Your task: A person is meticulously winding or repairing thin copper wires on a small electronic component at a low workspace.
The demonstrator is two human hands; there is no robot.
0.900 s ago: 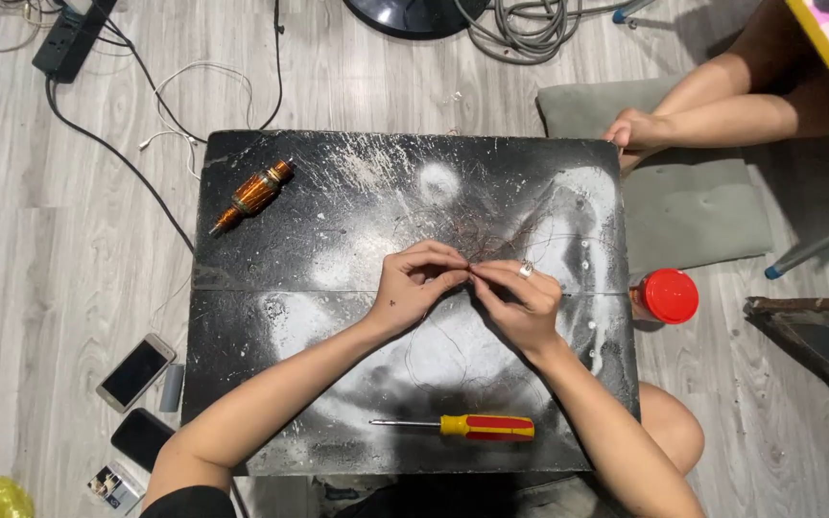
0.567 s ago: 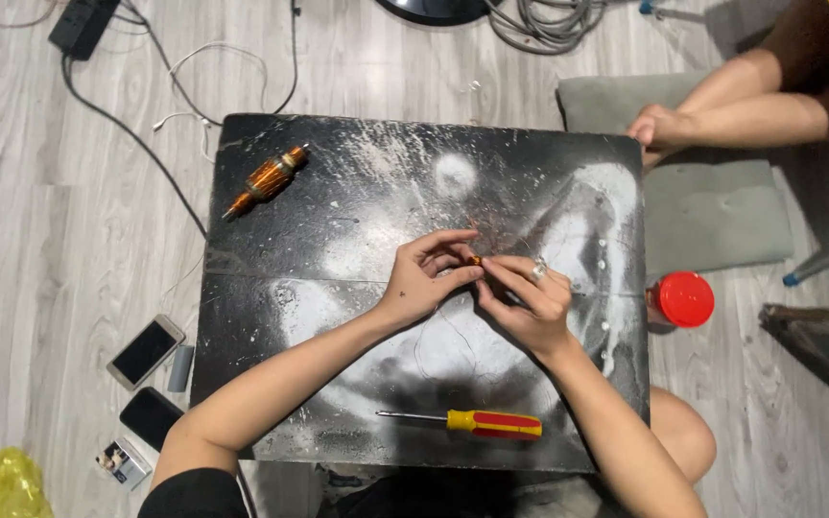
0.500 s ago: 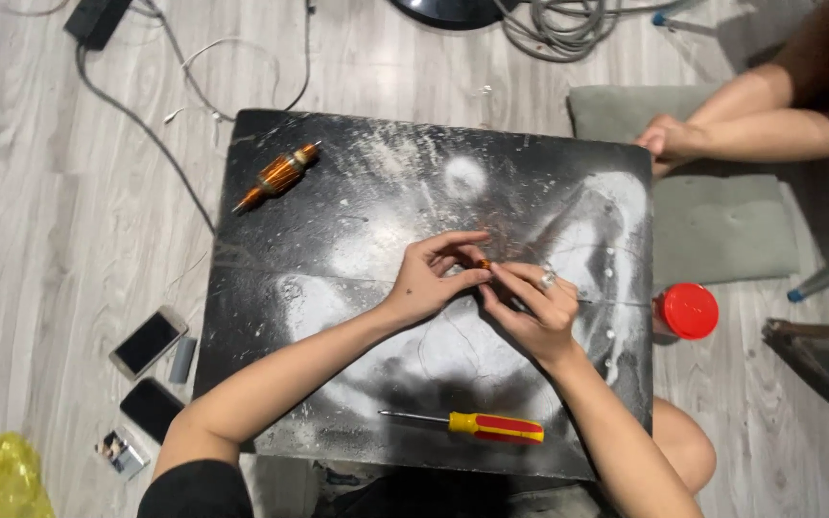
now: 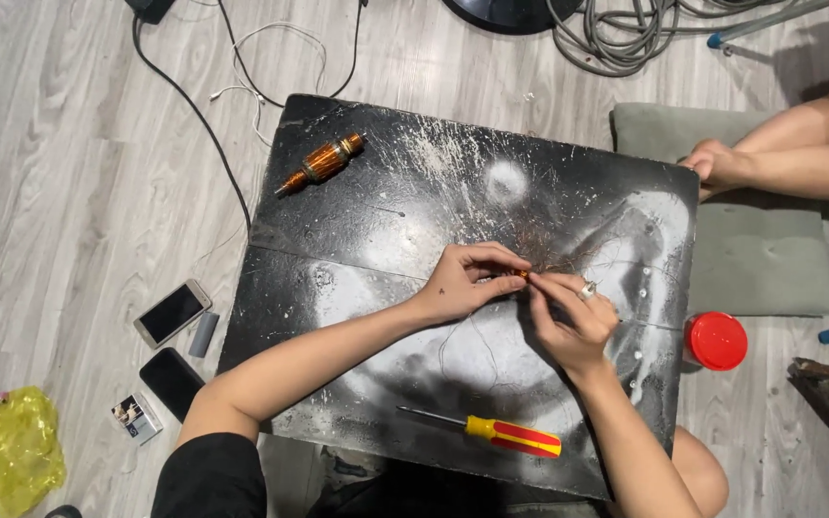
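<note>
My left hand (image 4: 467, 278) and my right hand (image 4: 568, 312) meet over the middle of a black, white-smeared board (image 4: 357, 230). Their fingertips pinch a small orange-copper piece (image 4: 522, 274) with thin copper wire trailing from it. A loose tangle of fine wire (image 4: 568, 251) lies just beyond the fingers. There is a ring on my right hand. A copper-wound motor armature (image 4: 321, 162) lies at the board's far left corner. A screwdriver with a yellow and red handle (image 4: 496, 431) rests near the board's front edge.
A red-lidded jar (image 4: 716, 341) stands off the board's right side. Another person's foot (image 4: 722, 161) rests on a grey cushion (image 4: 769, 259). Two phones (image 4: 172, 313) (image 4: 172, 382), a small box (image 4: 135, 417) and a yellow bag (image 4: 10, 446) lie left. Cables (image 4: 626, 38) run along the top.
The view has shifted, so the board sits further right and lower. Both hands stay together on the small piece, with only slight finger movement.
</note>
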